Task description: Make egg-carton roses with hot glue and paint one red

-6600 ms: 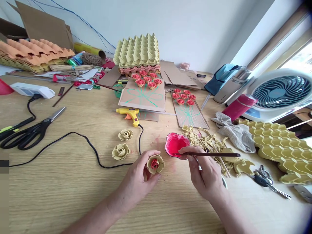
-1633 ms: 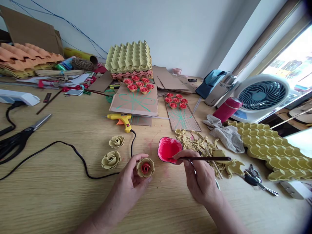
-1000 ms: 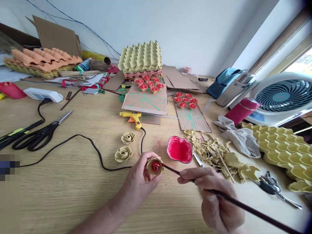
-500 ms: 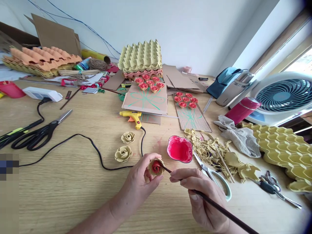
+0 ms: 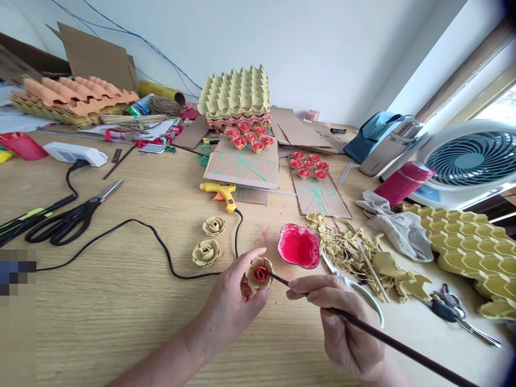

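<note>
Between the thumb and fingers of my left hand (image 5: 237, 293) is a paper flower (image 5: 253, 274), its centre painted red and its outer petals bare tan. My right hand (image 5: 349, 322) grips a long dark paintbrush (image 5: 374, 334), the tip touching the flower's red centre. Just beyond sits a scalloped dish of red paint (image 5: 299, 246). Two unpainted flowers, one nearer (image 5: 206, 252) and one farther (image 5: 214, 226), lie left of my left hand. Light-handled scissors (image 5: 363, 293) lie partly behind my right hand.
A yellow glue gun (image 5: 220, 194) and its black cord cross the middle. Red flowers lie on cardboard pieces (image 5: 316, 196) behind. Tan scraps (image 5: 346, 247), keys (image 5: 449, 309) and an egg tray (image 5: 459, 242) are on the right; black scissors (image 5: 76, 215) on the left.
The paintbrush and my right hand have shifted slightly right, and the brush lies at a flatter angle. The flower's face is turned a little more upward, with darker red at its centre.
</note>
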A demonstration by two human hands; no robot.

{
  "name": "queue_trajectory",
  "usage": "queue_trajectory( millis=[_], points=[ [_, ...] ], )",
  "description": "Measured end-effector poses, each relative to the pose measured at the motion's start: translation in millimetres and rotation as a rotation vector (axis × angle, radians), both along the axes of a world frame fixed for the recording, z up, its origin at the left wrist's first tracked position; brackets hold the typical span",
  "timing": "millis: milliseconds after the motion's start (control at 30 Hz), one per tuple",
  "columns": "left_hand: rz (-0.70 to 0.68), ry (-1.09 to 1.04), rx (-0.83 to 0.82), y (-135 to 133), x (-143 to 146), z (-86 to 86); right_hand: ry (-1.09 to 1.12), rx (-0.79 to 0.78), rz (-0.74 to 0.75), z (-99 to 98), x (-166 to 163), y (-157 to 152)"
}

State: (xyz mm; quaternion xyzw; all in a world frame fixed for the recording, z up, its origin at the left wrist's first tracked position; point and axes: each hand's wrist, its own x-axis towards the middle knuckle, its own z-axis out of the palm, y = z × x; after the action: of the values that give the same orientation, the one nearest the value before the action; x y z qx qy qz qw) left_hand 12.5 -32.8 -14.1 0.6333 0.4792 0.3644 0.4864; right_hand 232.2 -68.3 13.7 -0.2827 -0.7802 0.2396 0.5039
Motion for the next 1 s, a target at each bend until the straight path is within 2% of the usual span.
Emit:
queue_trajectory(
  millis=[200,367,633,1000],
  points=[
    [0.034,0.049,-0.071,1.2,1.1,12.2,0.073,0.025,0.017,-1.3,0.4,0.7],
    [0.012,0.076,-0.02,0.7,0.2,11.5,0.045,-0.014,0.033,-3.3,-1.4,0.7],
    [0.011,0.108,0.014,0.6,0.0,8.7,-0.062,0.039,-0.001,4.3,-2.6,3.1],
    [-0.011,0.168,0.202,-0.5,0.1,3.9,-0.12,0.057,0.01,3.6,-2.9,3.0]
  ],
)
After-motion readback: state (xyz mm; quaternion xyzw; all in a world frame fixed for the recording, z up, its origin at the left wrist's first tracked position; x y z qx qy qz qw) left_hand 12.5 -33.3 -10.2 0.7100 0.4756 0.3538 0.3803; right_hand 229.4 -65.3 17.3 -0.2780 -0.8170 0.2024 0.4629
